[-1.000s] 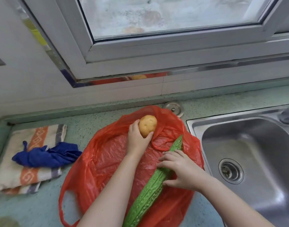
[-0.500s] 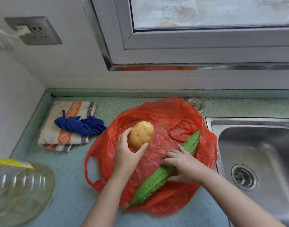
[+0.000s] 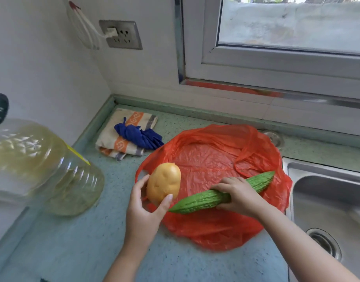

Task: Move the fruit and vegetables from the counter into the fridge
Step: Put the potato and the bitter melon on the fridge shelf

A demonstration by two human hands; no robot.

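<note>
Grips potato (image 3: 164,183) in left hand (image 3: 143,212) at left edge of red bag (image 3: 211,155); clasps bitter gourd (image 3: 197,201) mid-length in right hand (image 3: 239,195), long axis lower-left to upper-right over bag; fridge unseen

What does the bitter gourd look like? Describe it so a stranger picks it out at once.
Find the steel sink; left of it a red plastic bag lies spread on the counter. Over the bag's near side the right hand grips the bitter gourd. It is long, green and warty, unlike the rounded yellow potato held in the left hand.
</note>
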